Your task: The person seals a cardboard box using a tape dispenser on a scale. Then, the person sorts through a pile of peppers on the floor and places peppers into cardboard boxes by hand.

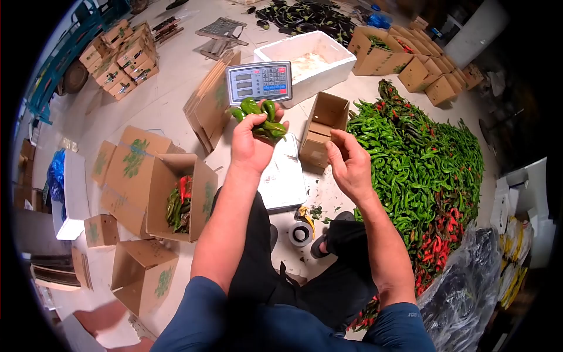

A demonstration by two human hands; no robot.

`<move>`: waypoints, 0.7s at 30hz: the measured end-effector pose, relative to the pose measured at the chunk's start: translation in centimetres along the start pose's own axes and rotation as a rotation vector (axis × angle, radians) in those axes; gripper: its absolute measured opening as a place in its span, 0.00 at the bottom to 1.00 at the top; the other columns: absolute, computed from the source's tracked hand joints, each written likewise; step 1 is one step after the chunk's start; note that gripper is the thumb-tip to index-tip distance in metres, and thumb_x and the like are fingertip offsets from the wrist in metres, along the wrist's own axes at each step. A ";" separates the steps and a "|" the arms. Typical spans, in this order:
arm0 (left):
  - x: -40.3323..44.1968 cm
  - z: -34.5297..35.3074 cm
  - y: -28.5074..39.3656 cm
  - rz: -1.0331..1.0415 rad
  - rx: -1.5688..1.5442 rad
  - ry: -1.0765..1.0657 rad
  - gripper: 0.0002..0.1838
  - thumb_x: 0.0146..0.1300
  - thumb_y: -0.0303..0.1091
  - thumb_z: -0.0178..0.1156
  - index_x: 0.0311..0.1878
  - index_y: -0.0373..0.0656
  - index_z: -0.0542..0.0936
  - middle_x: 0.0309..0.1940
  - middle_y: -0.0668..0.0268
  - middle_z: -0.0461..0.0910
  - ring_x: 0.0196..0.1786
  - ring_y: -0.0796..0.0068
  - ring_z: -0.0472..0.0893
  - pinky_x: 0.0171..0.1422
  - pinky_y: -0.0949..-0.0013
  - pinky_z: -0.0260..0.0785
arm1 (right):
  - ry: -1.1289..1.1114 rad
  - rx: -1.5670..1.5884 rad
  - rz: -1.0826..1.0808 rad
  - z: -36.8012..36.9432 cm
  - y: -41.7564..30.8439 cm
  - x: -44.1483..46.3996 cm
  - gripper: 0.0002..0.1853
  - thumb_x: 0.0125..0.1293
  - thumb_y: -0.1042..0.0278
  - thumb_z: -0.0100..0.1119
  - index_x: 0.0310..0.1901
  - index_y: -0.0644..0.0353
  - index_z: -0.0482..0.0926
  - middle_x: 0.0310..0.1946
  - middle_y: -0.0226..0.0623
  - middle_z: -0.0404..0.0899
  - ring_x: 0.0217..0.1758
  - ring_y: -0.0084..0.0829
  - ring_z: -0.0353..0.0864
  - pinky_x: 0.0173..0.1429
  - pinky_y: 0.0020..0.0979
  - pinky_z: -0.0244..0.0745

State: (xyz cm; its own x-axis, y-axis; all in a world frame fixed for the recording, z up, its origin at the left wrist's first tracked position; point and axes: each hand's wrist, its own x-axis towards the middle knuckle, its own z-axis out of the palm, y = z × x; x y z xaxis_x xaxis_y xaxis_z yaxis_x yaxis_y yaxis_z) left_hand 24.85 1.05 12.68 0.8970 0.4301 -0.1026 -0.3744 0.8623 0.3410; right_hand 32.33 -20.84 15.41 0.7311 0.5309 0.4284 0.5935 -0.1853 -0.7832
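Several green peppers [267, 126] are held in my left hand [251, 144], its fingers wrapped round them, just below the grey display [258, 83] of a scale. The scale's white platform [282, 182] lies under and to the right of that hand. My right hand [350, 161] is raised between an open cardboard box [327, 111] and a large pile of green and red peppers [410, 158]. Its fingers are bent, with thumb and forefinger near each other; whether anything is between them is too small to tell.
An open carton [202, 193] with red and dark peppers stands at left, near more cartons. Beyond the scale are a white foam box [337, 73] and eggplants [305, 17]. A tape roll [300, 233] lies between my feet; clear plastic [469, 281] is at lower right.
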 end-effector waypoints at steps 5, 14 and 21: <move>-2.8 -1.6 7.8 0.304 0.519 0.149 0.26 0.60 0.19 0.57 0.64 0.37 0.71 0.51 0.52 0.81 0.49 0.59 0.85 0.57 0.55 0.79 | -0.069 -0.022 0.030 -0.4 0.6 -0.3 0.13 0.69 0.70 0.66 0.52 0.65 0.81 0.33 0.45 0.85 0.33 0.32 0.85 0.41 0.31 0.80; -12.4 -11.6 22.8 0.360 1.556 0.579 0.39 0.55 0.24 0.62 0.74 0.38 0.67 0.48 0.63 0.82 0.48 0.75 0.80 0.55 0.70 0.73 | -0.237 -0.117 0.057 -1.5 -0.7 -2.0 0.12 0.69 0.72 0.66 0.51 0.67 0.81 0.30 0.38 0.82 0.30 0.26 0.79 0.37 0.28 0.76; -14.3 -16.1 21.9 0.400 1.860 0.831 0.42 0.57 0.28 0.60 0.78 0.38 0.60 0.51 0.49 0.84 0.53 0.54 0.84 0.60 0.59 0.74 | -0.271 -0.183 0.063 -1.5 0.3 -2.5 0.13 0.69 0.72 0.67 0.51 0.67 0.81 0.30 0.38 0.82 0.30 0.26 0.80 0.37 0.28 0.77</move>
State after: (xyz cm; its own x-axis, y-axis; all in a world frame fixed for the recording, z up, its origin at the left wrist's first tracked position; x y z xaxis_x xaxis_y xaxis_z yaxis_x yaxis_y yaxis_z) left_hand 0.06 18.14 6.55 0.3499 0.9335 0.0788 0.6293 -0.2966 0.7183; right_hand 31.18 -23.52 14.77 0.6667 0.7100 0.2269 0.6185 -0.3571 -0.7000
